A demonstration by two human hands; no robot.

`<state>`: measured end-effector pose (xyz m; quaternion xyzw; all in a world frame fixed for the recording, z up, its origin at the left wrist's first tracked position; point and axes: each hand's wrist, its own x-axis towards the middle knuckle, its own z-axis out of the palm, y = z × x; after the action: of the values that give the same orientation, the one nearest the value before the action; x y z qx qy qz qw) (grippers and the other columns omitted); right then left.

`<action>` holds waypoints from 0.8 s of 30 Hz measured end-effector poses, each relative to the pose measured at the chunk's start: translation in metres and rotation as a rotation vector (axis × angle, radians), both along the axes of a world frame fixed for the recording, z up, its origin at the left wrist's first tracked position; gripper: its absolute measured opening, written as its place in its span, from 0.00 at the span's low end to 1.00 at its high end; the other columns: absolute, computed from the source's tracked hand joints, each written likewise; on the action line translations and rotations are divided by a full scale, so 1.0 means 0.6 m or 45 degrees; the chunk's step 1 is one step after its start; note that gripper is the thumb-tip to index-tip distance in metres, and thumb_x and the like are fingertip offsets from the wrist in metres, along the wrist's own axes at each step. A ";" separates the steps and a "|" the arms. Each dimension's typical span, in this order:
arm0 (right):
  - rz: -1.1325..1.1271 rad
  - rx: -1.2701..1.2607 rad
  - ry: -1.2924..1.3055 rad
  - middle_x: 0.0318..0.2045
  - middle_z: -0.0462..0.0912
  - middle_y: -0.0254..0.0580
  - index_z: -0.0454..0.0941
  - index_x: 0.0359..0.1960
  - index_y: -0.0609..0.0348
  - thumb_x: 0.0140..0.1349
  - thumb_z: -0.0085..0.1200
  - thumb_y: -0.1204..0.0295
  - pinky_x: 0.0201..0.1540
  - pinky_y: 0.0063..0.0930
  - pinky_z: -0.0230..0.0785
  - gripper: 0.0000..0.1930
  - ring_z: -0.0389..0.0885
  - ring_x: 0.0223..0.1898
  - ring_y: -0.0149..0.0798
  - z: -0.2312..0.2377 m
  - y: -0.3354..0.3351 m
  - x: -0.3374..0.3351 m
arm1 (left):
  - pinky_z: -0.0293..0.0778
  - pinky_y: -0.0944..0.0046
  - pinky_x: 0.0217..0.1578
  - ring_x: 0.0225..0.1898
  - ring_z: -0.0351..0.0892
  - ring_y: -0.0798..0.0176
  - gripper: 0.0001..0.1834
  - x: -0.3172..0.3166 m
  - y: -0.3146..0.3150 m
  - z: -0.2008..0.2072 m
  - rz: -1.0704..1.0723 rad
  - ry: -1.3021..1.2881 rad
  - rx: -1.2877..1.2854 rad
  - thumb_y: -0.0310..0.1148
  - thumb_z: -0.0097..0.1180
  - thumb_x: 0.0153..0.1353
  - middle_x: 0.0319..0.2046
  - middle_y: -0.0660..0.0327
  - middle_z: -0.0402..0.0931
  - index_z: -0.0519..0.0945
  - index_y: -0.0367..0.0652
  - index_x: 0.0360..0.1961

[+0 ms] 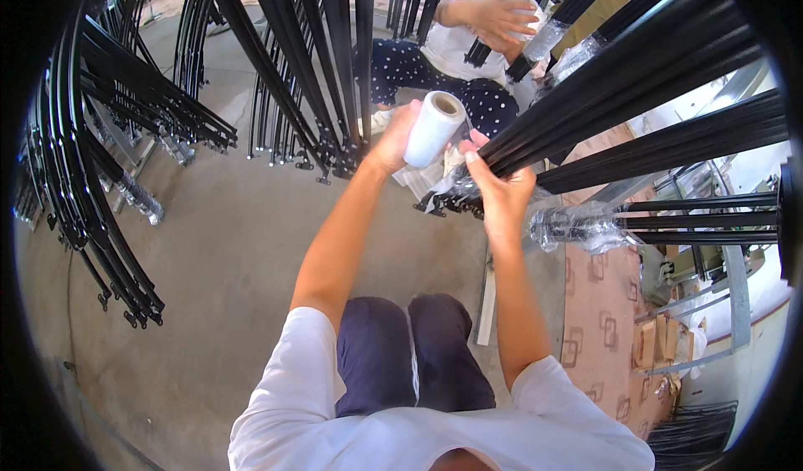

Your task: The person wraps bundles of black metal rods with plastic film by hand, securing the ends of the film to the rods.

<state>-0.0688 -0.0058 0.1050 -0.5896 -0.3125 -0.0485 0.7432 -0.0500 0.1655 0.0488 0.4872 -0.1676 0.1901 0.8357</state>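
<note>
My left hand (393, 139) grips a white roll of clear stretch film (433, 127), held upright in front of me. My right hand (495, 181) is closed around the end of a bundle of black metal rods (636, 69) that slants up to the right. Clear film (447, 188) is gathered around that bundle's end, just under my right hand. A second bundle of black rods (703, 220), its end wrapped in clear film (577, 224), lies level to the right of my right forearm.
Another person in a white top and dotted trousers (452, 53) sits beyond, handling wrapped rods. Racks of curved black metal frames (92, 136) stand left and ahead on the concrete floor (209, 245). A patterned mat (598, 320) and metal stand lie at right.
</note>
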 end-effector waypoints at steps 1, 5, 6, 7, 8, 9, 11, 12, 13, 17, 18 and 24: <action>-0.006 0.024 0.026 0.30 0.79 0.37 0.75 0.32 0.67 0.47 0.58 0.81 0.32 0.16 0.67 0.09 0.74 0.29 0.22 0.000 -0.002 -0.001 | 0.75 0.63 0.33 0.28 0.77 0.60 0.32 -0.013 -0.002 0.001 0.024 -0.031 0.100 0.59 0.33 0.58 0.29 0.54 0.76 0.72 0.38 0.41; 0.006 -0.068 -0.148 0.30 0.80 0.44 0.76 0.31 0.69 0.49 0.53 0.83 0.38 0.20 0.68 0.06 0.77 0.31 0.29 -0.004 -0.012 -0.012 | 0.74 0.66 0.30 0.25 0.77 0.63 0.34 -0.091 -0.029 -0.022 0.346 -0.150 0.336 0.60 0.38 0.55 0.26 0.56 0.77 0.77 0.34 0.29; -0.029 -0.026 -0.154 0.26 0.79 0.35 0.75 0.28 0.65 0.46 0.59 0.80 0.30 0.17 0.66 0.07 0.74 0.26 0.22 -0.014 -0.012 -0.007 | 0.69 0.70 0.31 0.31 0.74 0.70 0.37 -0.115 -0.036 -0.024 0.279 -0.211 0.326 0.62 0.48 0.48 0.29 0.60 0.76 0.77 0.32 0.36; -0.013 -0.026 -0.136 0.26 0.79 0.35 0.75 0.28 0.65 0.46 0.59 0.80 0.30 0.17 0.66 0.07 0.74 0.26 0.23 -0.016 -0.009 -0.006 | 0.66 0.70 0.28 0.29 0.71 0.70 0.34 -0.133 -0.045 -0.025 0.263 -0.347 0.362 0.60 0.53 0.46 0.26 0.62 0.74 0.78 0.32 0.35; -0.001 -0.024 -0.121 0.25 0.79 0.34 0.75 0.28 0.65 0.46 0.60 0.80 0.30 0.17 0.66 0.07 0.74 0.26 0.23 -0.017 -0.006 -0.005 | 0.65 0.70 0.28 0.28 0.70 0.70 0.32 -0.142 -0.060 -0.029 0.344 -0.366 0.405 0.57 0.57 0.43 0.24 0.63 0.72 0.78 0.33 0.34; 0.010 -0.022 -0.104 0.24 0.79 0.34 0.75 0.28 0.64 0.46 0.60 0.79 0.30 0.17 0.66 0.07 0.74 0.26 0.23 -0.019 -0.007 -0.006 | 0.64 0.69 0.27 0.27 0.68 0.70 0.30 -0.149 -0.080 -0.032 0.424 -0.385 0.449 0.54 0.60 0.41 0.23 0.64 0.71 0.79 0.34 0.34; 0.377 0.124 0.185 0.38 0.76 0.39 0.70 0.42 0.64 0.49 0.57 0.77 0.42 0.22 0.65 0.17 0.73 0.39 0.28 -0.024 -0.027 -0.008 | 0.63 0.69 0.26 0.25 0.67 0.67 0.25 -0.165 -0.110 -0.016 0.559 -0.335 0.559 0.43 0.66 0.34 0.21 0.63 0.69 0.79 0.37 0.32; 0.452 0.322 0.228 0.44 0.72 0.41 0.66 0.46 0.63 0.50 0.57 0.74 0.46 0.25 0.62 0.21 0.69 0.44 0.30 -0.032 -0.043 -0.012 | 0.63 0.68 0.26 0.25 0.68 0.66 0.24 -0.160 -0.121 -0.023 0.597 -0.314 0.582 0.43 0.67 0.34 0.21 0.62 0.69 0.80 0.39 0.32; 0.529 0.527 0.263 0.50 0.67 0.43 0.62 0.51 0.62 0.51 0.57 0.72 0.50 0.28 0.60 0.26 0.65 0.50 0.32 -0.038 -0.060 -0.022 | 0.64 0.68 0.26 0.25 0.68 0.65 0.23 -0.155 -0.129 -0.025 0.635 -0.300 0.612 0.42 0.67 0.34 0.22 0.62 0.69 0.80 0.40 0.31; 0.327 0.428 0.119 0.57 0.59 0.41 0.57 0.56 0.63 0.46 0.61 0.66 0.57 0.31 0.53 0.36 0.59 0.56 0.36 -0.113 -0.089 -0.081 | 0.66 0.65 0.27 0.26 0.70 0.62 0.21 -0.153 -0.181 -0.006 0.742 -0.364 0.801 0.42 0.65 0.37 0.23 0.62 0.70 0.79 0.42 0.33; 0.287 0.380 0.093 0.57 0.59 0.41 0.57 0.56 0.64 0.46 0.61 0.67 0.58 0.31 0.52 0.36 0.58 0.57 0.36 -0.110 -0.089 -0.082 | 0.66 0.66 0.27 0.26 0.71 0.61 0.18 -0.144 -0.192 -0.005 0.787 -0.378 0.759 0.40 0.63 0.40 0.22 0.61 0.70 0.79 0.42 0.33; 0.300 0.532 0.297 0.57 0.60 0.44 0.60 0.53 0.62 0.49 0.56 0.66 0.59 0.37 0.53 0.29 0.59 0.58 0.40 -0.100 -0.124 -0.074 | 0.66 0.64 0.35 0.33 0.70 0.62 0.12 -0.140 -0.197 0.010 0.711 -0.101 0.550 0.36 0.55 0.50 0.30 0.60 0.69 0.79 0.42 0.34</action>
<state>-0.1130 -0.0803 0.0448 -0.3846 -0.2745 0.0434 0.8803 -0.1342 0.0471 0.0547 0.6721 -0.0965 0.3900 0.6219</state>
